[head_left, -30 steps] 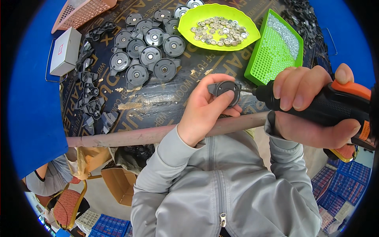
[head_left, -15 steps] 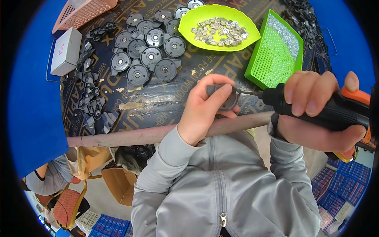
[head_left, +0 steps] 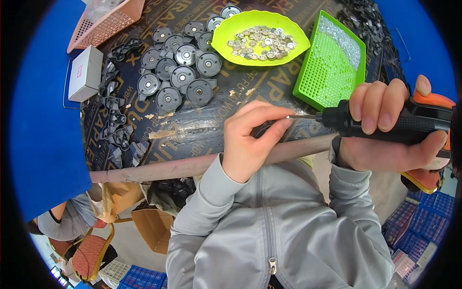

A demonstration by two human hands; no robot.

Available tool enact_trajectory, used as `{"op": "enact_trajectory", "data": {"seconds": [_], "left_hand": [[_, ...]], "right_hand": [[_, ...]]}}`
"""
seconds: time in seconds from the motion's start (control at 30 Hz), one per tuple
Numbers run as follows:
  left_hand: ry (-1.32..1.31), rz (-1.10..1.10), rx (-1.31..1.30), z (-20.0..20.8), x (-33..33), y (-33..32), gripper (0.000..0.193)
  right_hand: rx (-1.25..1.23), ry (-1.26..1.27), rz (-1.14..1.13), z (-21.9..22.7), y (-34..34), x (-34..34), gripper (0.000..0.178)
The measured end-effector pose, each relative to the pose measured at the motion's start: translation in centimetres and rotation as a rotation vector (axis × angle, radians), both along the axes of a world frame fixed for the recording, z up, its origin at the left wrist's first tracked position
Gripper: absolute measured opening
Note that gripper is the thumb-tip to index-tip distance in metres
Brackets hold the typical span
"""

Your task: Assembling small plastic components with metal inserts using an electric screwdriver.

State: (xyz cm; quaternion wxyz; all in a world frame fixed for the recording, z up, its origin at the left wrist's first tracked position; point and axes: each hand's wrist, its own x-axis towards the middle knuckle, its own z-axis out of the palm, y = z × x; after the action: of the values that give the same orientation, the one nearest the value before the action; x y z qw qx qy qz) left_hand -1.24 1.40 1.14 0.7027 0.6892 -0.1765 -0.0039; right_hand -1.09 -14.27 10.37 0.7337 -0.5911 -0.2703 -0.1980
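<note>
Pink basket (head_left: 108,21) and white box (head_left: 85,73) far left, black round discs (head_left: 178,77) piled beside them on the dark table (head_left: 202,137). Left hand (head_left: 248,139) pinches a small black disc part (head_left: 263,129) at the table edge; a second ago the part showed more, now fingers cover it. Screwdriver bit (head_left: 301,116) has moved in to touch it. Right hand (head_left: 385,130) clenched on the black-orange electric screwdriver (head_left: 399,125). Yellow-green bowl (head_left: 226,36) of metal pieces and green tray (head_left: 332,72) behind.

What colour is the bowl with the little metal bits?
The bowl is bright yellow-green, seen in the head view.
</note>
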Motion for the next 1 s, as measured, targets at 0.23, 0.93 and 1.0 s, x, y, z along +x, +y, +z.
{"op": "enact_trajectory", "data": {"seconds": [0.23,0.93,1.0], "left_hand": [[0.027,0.07,0.008,-0.1,-0.1,-0.2,0.013],[-0.072,0.161,0.115,-0.1,-0.4,-0.4,0.015],[-0.072,0.165,0.11,-0.1,-0.3,-0.4,0.015]], "right_hand": [[0.111,-0.118,-0.05,-0.5,0.9,-0.1,0.063],[-0.006,-0.152,0.074,-1.2,-0.6,-0.1,0.067],[-0.009,-0.148,0.06,-1.2,-0.5,0.0,0.067]]}}
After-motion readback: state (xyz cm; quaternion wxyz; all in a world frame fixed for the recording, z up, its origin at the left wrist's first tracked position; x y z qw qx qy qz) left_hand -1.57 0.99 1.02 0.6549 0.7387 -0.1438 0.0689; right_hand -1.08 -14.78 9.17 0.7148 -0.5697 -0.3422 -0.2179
